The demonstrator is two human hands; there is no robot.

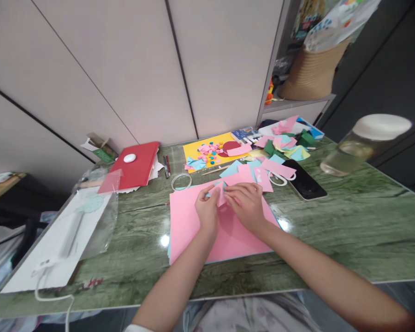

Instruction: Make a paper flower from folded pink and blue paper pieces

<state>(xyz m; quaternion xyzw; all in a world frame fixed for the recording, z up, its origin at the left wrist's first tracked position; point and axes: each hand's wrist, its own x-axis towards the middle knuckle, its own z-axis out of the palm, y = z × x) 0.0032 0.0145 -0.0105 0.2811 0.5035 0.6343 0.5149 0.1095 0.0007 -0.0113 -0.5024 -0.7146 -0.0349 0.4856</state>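
Note:
Between my two hands is a small piece of folded paper (pixel 221 197), pink with some light blue showing at its top. My left hand (pixel 208 207) pinches it from the left, thumb against the pink face. From the right, the fingers of my right hand (pixel 246 203) grip its other edge. Both hands are just above a stack of pink paper sheets (pixel 188 230), with blue sheets peeking out at its edges. Small pink and blue paper pieces (pixel 231 169) lie right behind my hands. White-handled scissors (pixel 278 179) rest beside them, partly covered by a pink strip.
A black phone (pixel 306 180) and a lidded water bottle (pixel 347 154) stand to the right. Yellow paper (pixel 190 151) with small crumpled balls lies at the back, near a tape roll (pixel 181 182). A red folder (pixel 134 163) and a plastic-covered white board (pixel 31 267) are on the left.

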